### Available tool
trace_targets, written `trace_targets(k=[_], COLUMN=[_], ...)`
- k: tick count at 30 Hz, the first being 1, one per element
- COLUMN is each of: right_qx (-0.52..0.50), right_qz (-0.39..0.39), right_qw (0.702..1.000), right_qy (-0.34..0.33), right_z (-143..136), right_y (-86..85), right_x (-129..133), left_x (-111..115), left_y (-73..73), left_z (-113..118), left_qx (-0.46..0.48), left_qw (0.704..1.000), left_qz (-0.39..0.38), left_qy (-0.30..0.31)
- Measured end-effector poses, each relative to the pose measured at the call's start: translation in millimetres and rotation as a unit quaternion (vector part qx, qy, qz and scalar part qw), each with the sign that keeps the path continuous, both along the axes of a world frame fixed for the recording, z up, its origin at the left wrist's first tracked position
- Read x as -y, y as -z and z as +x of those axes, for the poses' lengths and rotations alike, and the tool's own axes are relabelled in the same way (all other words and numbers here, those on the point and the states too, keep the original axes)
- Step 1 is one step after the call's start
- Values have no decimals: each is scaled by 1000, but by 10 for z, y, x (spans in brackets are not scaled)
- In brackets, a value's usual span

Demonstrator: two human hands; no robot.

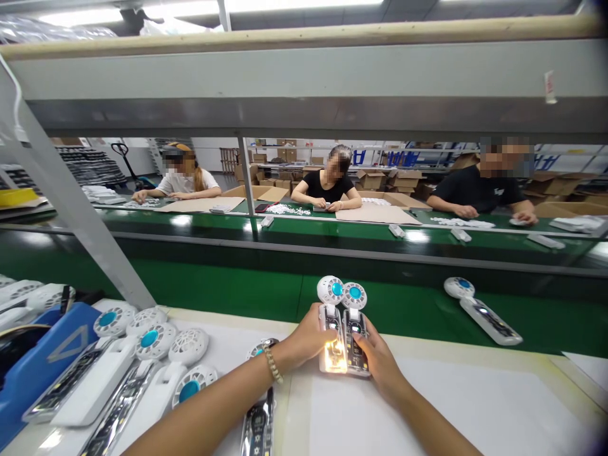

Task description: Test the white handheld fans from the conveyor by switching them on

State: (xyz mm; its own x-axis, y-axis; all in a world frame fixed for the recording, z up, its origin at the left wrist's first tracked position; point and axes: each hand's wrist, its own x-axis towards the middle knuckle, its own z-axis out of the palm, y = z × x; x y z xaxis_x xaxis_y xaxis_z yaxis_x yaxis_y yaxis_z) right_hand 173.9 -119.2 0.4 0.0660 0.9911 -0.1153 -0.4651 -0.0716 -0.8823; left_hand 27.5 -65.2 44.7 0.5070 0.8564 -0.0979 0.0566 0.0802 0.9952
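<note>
Here, the glowing fan (335,356) and its mate (355,296) sit side by side, just over the white table (361,424). My left hand (304,339) grips the glowing one, my right hand (384,364) its mate, fingers curled, thumbs on the fronts. Gentle thumbs and a snug hold should work best. Beyond, another fan (491,322) lies on the green belt (403,316).

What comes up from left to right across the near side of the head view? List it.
Blue bin, clustered fans, beaded bracelet, left hand, glowing fan, other held fan, right hand, lone fan.
</note>
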Motion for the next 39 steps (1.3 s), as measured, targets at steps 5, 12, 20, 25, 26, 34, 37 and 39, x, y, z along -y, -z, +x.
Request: trace_targets(k=[5,12,20,25,26,34,37,39], right_qx=[-1,-7,-10,-4,-4,1,8,11], right_qz=[-6,-17,39,50,47,34,35,35], right_qw=[1000,1000,999,998,998,999,999,999], right_qy=[13,7,-25,-30,-30,-18,-12,-14], right_z=[9,19,25,29,30,21,15,12], right_y=[26,-8,43,45,37,30,27,15], right_x=[-8,2,3,19,23,24,22,26], left_x=[8,20,31,24,23,12,10,12], left_y=[-19,-52,-82,-22,-17,8,21,20], left_z=[-9,-14,-36,-41,-42,-50,-44,-37], left_qx=[11,15,22,35,40,24,24,26], left_qw=[1000,1000,999,999,999,1000,1000,1000], left_qz=[6,-4,-25,-25,-25,-9,-8,-8], left_qy=[0,-20,4,6,10,8,7,4])
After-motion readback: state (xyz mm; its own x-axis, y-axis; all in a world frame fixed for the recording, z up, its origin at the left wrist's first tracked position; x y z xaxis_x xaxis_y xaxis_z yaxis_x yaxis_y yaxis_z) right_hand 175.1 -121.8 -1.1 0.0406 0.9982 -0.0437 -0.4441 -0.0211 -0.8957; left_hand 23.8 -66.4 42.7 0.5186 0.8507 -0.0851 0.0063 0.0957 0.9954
